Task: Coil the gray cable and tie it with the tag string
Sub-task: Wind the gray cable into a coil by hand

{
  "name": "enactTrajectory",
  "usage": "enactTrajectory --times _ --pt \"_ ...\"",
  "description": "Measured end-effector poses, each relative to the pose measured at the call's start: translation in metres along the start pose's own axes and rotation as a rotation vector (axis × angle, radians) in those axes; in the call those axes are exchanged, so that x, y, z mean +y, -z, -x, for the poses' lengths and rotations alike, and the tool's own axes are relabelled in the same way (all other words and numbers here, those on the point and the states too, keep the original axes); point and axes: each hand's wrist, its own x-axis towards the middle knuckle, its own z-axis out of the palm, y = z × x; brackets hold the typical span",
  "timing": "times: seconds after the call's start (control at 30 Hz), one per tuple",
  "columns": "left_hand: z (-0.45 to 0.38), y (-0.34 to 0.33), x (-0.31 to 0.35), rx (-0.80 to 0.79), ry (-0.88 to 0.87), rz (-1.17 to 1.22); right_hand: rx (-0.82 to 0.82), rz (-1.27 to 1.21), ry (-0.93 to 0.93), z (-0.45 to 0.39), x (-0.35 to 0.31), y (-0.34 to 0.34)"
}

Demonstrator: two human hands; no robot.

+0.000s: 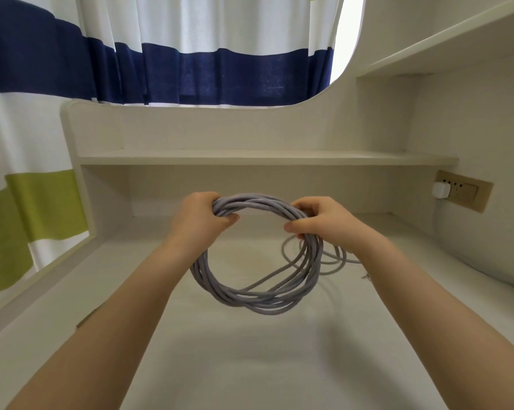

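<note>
The gray cable (pixel 258 300) hangs as a round coil of several loops above the white desk (pixel 249 365). My left hand (pixel 201 220) grips the coil's upper left part, fingers curled round the bundle. My right hand (pixel 317 221) holds the upper right part, thumb and fingers closed round the strands. A few loose loops of the cable trail onto the desk behind my right wrist, and a small end piece (pixel 367 276) lies further right. I see no tag string.
A white shelf (pixel 249 158) runs across the back of the desk, with side walls left and right. A wall socket with a white plug (pixel 441 190) sits on the right wall. A striped curtain (pixel 190 69) hangs behind.
</note>
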Motion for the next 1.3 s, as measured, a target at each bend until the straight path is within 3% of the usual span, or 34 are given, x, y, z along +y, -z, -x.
enactTrajectory --times 0.17,0.5,0.73,0.9,1.1,1.3 --pt "0.006 -0.007 -0.001 0.081 0.021 0.001 0.164 -0.065 0.106 -0.002 -0.003 -0.011" --pt "0.001 0.01 -0.009 -0.454 0.288 0.112 0.098 -0.056 0.089 0.0 -0.007 -0.006" --pt "-0.008 0.01 0.027 -0.539 -0.039 0.05 -0.086 0.086 0.148 0.0 -0.028 -0.022" --pt "-0.012 0.004 0.042 -0.784 -0.051 0.12 -0.178 0.141 0.182 0.0 -0.042 -0.028" --pt "-0.009 -0.003 0.04 -0.704 -0.002 0.13 -0.215 0.161 0.144 -0.001 -0.039 -0.023" --pt "-0.01 0.005 0.023 -0.517 0.101 0.143 -0.277 -0.038 0.03 0.0 -0.022 -0.003"
